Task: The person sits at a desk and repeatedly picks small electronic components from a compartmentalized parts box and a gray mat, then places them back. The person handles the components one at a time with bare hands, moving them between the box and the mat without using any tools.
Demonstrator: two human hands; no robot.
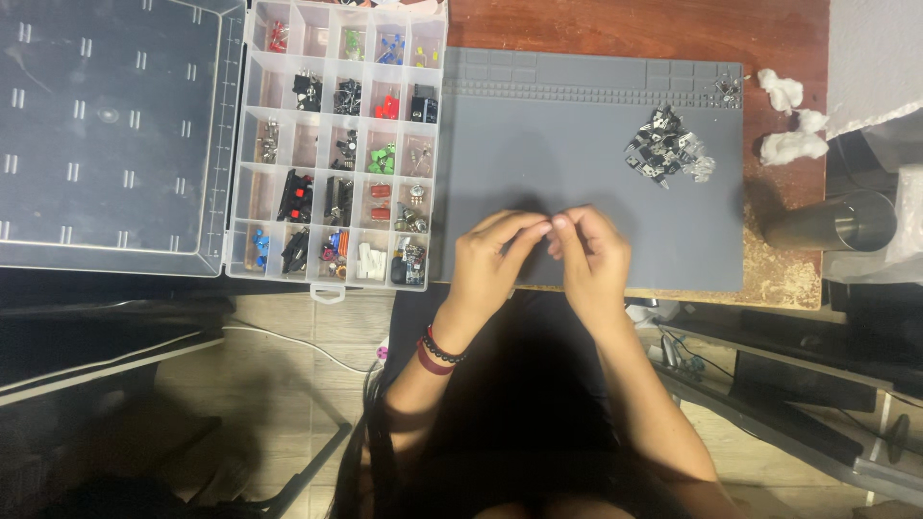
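Clearly, both hands are brought together over the near part of the grey work mat, close to its front edge, and the fingertips of the two hands meet at one spot. The left hand is curled, with thumb and forefinger pressed together toward the right; the right hand is curled in the same way, with its fingertips pointed toward the left. Something very small seems to be pinched between them, but it is too small to be seen, so its kind and its long axis cannot be told. Whatever is held lies exactly between the two hands, so neither hand is nearer to it. A pile of small black and silver parts is spread on the mat, at its far right part, well apart from the fingers; from there the right hand is the nearer one. A clear compartment box with sorted small components is placed just beside the left edge of the mat, nearer to the left hand, and its lid is laid open further to the left. A metal cup is lying beyond the right edge of the mat.
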